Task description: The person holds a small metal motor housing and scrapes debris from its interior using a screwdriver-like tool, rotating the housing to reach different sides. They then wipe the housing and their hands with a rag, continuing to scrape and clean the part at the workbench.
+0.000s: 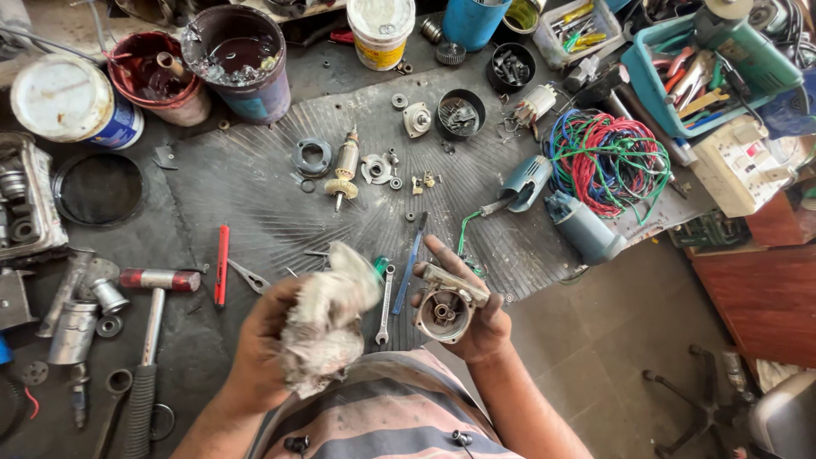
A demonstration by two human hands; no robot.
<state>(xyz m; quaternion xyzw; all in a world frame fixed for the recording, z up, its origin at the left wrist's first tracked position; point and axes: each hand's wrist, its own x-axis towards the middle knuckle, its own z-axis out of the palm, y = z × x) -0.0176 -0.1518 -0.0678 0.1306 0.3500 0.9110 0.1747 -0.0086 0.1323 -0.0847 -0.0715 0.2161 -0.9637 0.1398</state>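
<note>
Cluttered across a dark ribbed rubber mat (255, 195) on a workshop floor lie the parts of dismantled power tools, seen from above by a camera on the worker's head; low in the middle of the view, just in front of the striped shirt, sits the thing in hand, a grey metal gear housing (444, 308) with a round open mouth turned up toward the camera and bearings showing inside; the right hand (476, 314) wraps around it from below and the right, fingers closed on its body, thumb along the top edge; its flat top bar runs slantwise, from upper left to lower right; the left hand (268, 344) lies just to the left of it, closed on a crumpled, dirty white rag (331, 319); rag and housing are near each other but apart, a spanner (385, 304) on the mat showing in the gap; the housing's open face lies to the right of the rag; farther out, a blue-handled file (411, 263) lies above the hands, a red-headed hammer (153, 293) to the left, a motor armature (344, 166) higher on the mat, a tangle of red, green and blue wire (608, 161) at upper right, and paint tins (238, 59) along the top edge.
</note>
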